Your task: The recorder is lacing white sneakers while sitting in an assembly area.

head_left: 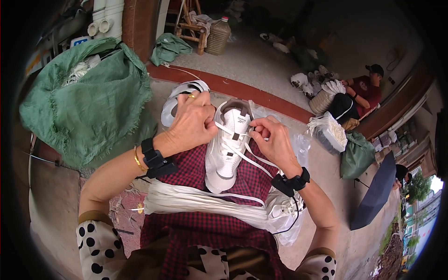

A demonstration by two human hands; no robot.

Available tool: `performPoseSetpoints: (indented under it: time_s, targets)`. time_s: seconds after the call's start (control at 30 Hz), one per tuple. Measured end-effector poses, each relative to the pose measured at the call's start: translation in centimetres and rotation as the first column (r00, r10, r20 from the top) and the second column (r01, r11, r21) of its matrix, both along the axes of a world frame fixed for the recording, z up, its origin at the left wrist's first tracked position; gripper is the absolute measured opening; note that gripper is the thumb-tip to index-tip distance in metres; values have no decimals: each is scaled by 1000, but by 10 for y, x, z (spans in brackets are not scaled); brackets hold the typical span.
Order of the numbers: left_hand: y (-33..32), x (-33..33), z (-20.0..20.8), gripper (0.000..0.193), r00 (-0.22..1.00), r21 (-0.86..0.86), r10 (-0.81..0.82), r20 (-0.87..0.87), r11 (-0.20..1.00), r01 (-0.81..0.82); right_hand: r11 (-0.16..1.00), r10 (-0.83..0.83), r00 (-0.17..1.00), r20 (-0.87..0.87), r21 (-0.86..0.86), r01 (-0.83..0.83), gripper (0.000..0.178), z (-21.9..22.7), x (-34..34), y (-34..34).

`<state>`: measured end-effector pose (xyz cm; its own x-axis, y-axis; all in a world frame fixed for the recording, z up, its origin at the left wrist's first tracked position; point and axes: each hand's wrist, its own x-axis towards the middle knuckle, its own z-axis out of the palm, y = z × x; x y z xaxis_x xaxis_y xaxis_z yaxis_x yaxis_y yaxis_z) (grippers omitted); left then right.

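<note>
On the red-and-black checked cloth [184,170] over my lap lies a white sneaker [220,170], its toe toward me and its tongue standing up. My left hand [192,120] is closed in a pinch on a white shoelace [223,127] at the shoe's left side. Opposite it, my right hand [274,141] pinches the lace by the right eyelets. Loose lace trails from the shoe toward my right wrist. A thick bundle of white laces [186,198] lies across my lap below the toe. Another white shoe [173,103] sits behind my left hand, partly hidden by it.
A large green sack [88,112] holding white laces stands at the left. More laces [326,130] and a smaller green sack [357,156] are at the right, near a seated person [366,91]. Another white shoe [282,205] lies in plastic by my right forearm.
</note>
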<state>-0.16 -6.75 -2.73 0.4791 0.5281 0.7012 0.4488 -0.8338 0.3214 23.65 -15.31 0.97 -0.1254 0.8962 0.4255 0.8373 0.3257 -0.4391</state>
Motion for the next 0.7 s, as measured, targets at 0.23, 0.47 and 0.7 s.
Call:
performPoseSetpoints:
  time_s: [0.23, 0.47, 0.7]
  targets:
    - [40, -84, 2, 14, 854, 404, 521, 11, 779, -480, 982, 183, 982, 40, -50, -181, 16, -12, 7, 9]
    - [77, -235, 28, 16, 422, 483, 907, -21, 378, -790, 975, 221, 970, 97, -25, -220, 9, -6, 17, 14]
    - [55, -122, -4, 38, 805, 127, 576, -144, 817, -562, 976, 218, 976, 28, -11, -218, 11, 1, 26, 6]
